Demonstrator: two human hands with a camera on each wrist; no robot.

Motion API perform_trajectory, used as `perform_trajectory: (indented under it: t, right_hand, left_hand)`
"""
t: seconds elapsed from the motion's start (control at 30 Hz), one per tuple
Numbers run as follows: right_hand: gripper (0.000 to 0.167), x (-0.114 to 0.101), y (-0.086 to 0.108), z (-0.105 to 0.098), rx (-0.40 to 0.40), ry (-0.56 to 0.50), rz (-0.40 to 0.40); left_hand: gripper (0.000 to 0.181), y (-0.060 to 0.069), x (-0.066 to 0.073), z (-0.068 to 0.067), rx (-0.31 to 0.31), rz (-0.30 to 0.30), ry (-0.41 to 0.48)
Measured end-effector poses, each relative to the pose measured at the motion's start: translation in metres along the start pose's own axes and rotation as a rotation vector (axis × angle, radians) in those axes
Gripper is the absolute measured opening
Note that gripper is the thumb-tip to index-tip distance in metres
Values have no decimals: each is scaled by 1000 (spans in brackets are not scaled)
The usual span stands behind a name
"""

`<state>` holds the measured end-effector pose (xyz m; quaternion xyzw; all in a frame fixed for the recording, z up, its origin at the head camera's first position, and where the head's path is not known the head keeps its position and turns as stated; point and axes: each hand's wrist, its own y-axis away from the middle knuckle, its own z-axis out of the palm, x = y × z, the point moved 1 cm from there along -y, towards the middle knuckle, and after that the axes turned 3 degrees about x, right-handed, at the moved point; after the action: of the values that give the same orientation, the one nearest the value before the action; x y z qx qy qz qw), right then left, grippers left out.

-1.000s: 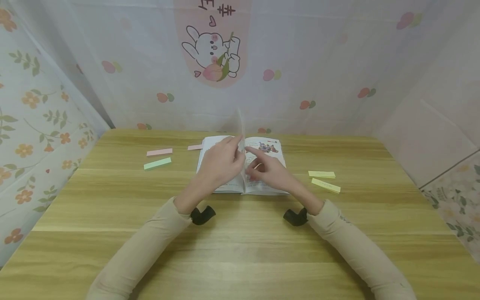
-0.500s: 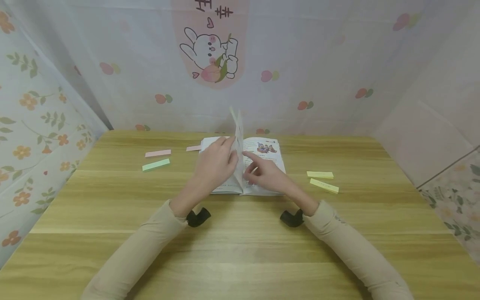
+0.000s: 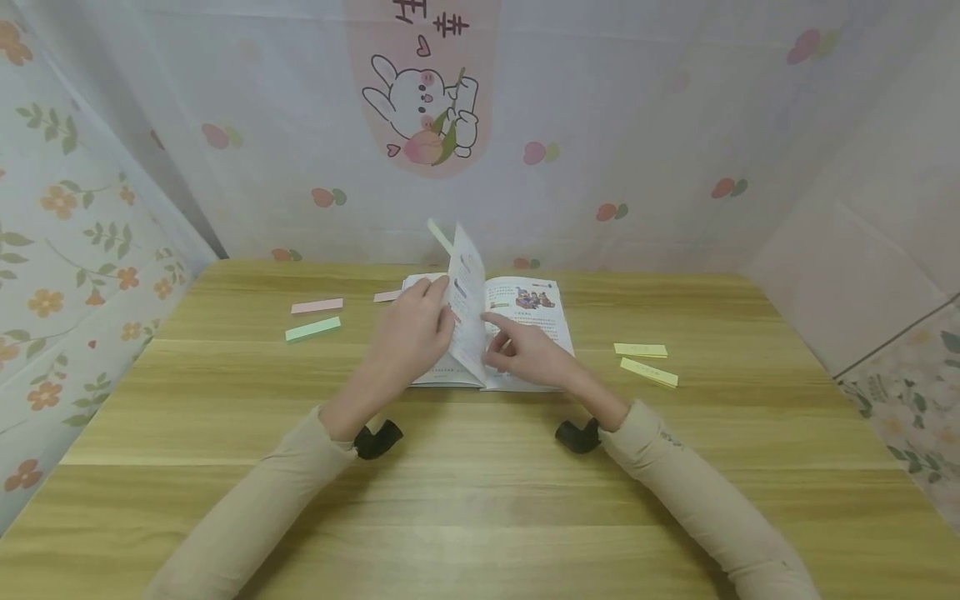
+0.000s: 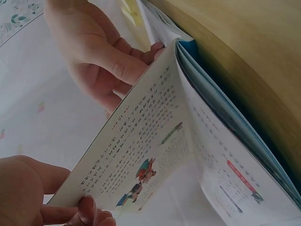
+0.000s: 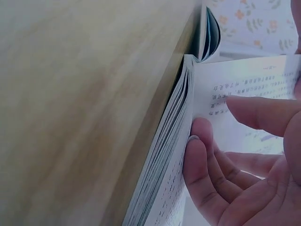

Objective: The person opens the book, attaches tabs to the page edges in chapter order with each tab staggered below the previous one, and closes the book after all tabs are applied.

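An open book (image 3: 555, 329) with printed text and small colour pictures lies on the wooden table. One leaf (image 3: 467, 308) stands raised and leans left, a pale yellow-green paper tab (image 3: 441, 237) jutting from its top. My left hand (image 3: 411, 333) pinches the outer edge of that leaf between thumb and fingers; the left wrist view shows the leaf (image 4: 136, 132) in this grip. My right hand (image 3: 528, 354) rests on the right-hand page near the fold, index finger pointing at the gutter. In the right wrist view its thumb is extended beside the raised leaf, and the other fingers bend loosely on the page.
Left of the book lie a pink paper strip (image 3: 317, 307) and a green one (image 3: 312, 329); another pink strip (image 3: 387, 296) shows at the book's left edge. Two yellow strips (image 3: 640, 349) (image 3: 649, 372) lie to the right. A patterned curtain (image 3: 585, 108) hangs behind the table.
The left hand has moved left, tipping the leaf from nearly upright to leaning left, so its printed face and the tab show more. My right hand has shifted only slightly.
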<state>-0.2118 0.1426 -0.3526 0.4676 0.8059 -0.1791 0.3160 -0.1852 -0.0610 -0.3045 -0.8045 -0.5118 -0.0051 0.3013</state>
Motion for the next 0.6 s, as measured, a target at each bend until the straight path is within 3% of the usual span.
perform_trajectory:
  t: [0.2,0.6]
  right_hand:
    - [66,0,-3,1,-25,29,-2]
    - [67,-1,-8,4,-62,64,-14]
  left_hand:
    - [43,5,-7,-2,-5,-21,-19]
    - [33,14,-19,-2,-19,-4,-72]
